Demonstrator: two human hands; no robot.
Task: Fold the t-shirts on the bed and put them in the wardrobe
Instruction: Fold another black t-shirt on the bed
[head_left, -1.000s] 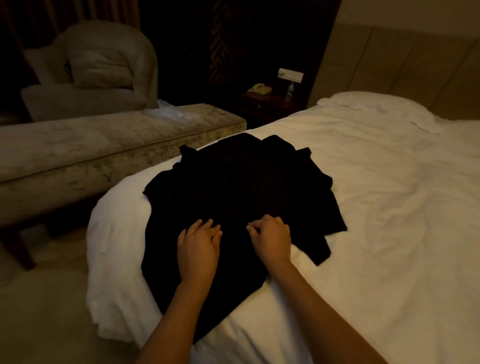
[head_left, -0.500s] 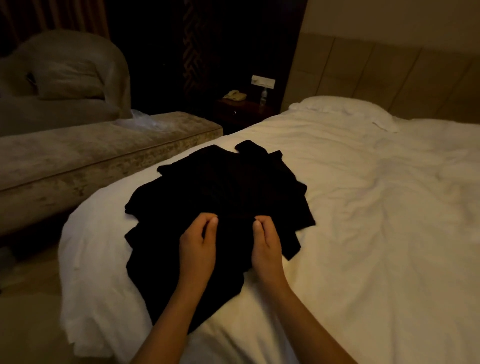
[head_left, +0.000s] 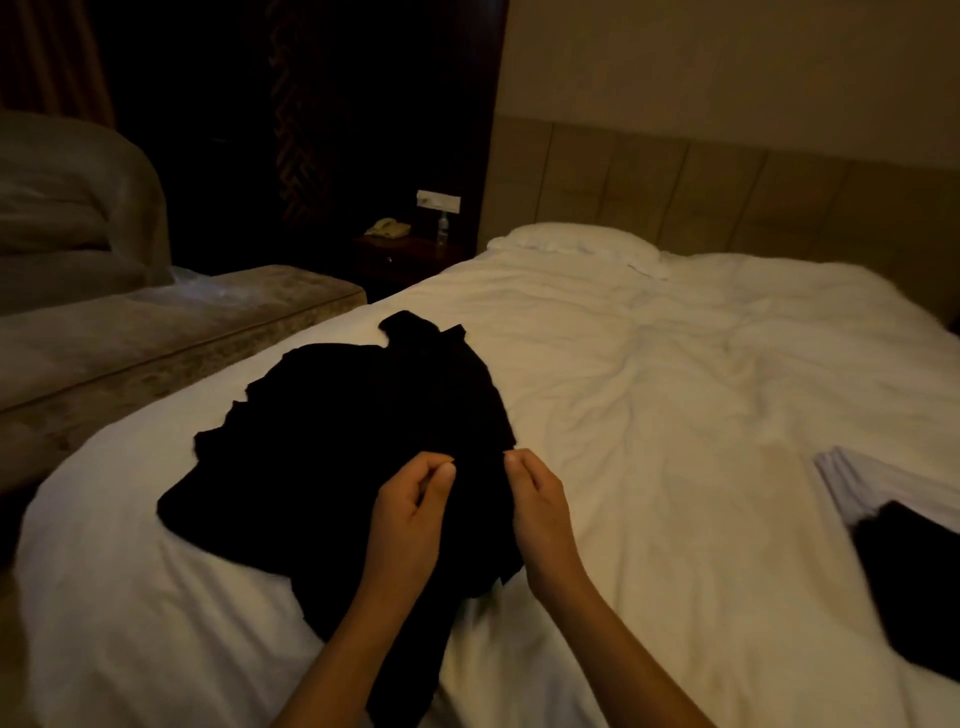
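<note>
Two hands work one black t-shirt (head_left: 332, 457) heaped on the white bed (head_left: 649, 395). Left hand (head_left: 410, 512) and right hand (head_left: 537, 506) each pinch its cloth between thumb and fingertips. It looks light and limp; shoulder seams seem the best hold. Its long axis apparently runs away toward the headboard (head_left: 727, 192).

The t-shirt (head_left: 332, 457) is spread on the bed (head_left: 675, 415), under and beyond the left hand (head_left: 410, 514) and right hand (head_left: 540, 514). Folded clothes (head_left: 893, 530) are laid well right of the right hand. A bench (head_left: 156, 332) is placed far left of the left hand.
</note>
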